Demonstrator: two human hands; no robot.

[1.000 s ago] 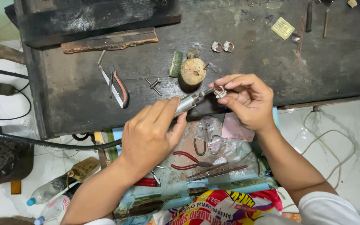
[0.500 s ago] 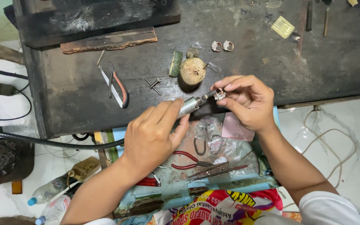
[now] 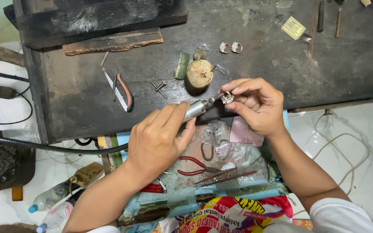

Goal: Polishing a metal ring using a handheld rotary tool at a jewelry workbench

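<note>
My left hand [image 3: 158, 138] is curled shut around the slim silver rotary handpiece [image 3: 195, 108], its tip angled up-right. My right hand [image 3: 255, 105] pinches the small jewelled silver ring [image 3: 227, 99] between thumb and fingertips, meeting that tip just over the dark wooden workbench's [image 3: 281, 69] front edge, near the round wooden peg [image 3: 200, 73]. Bare benchtop lies to the right.

Silver rotary handpiece [image 3: 195, 109], dark grey workbench [image 3: 260, 64], red-handled pliers [image 3: 194, 166], pale yellow card [image 3: 293, 28], pink paper [image 3: 243, 131]
</note>
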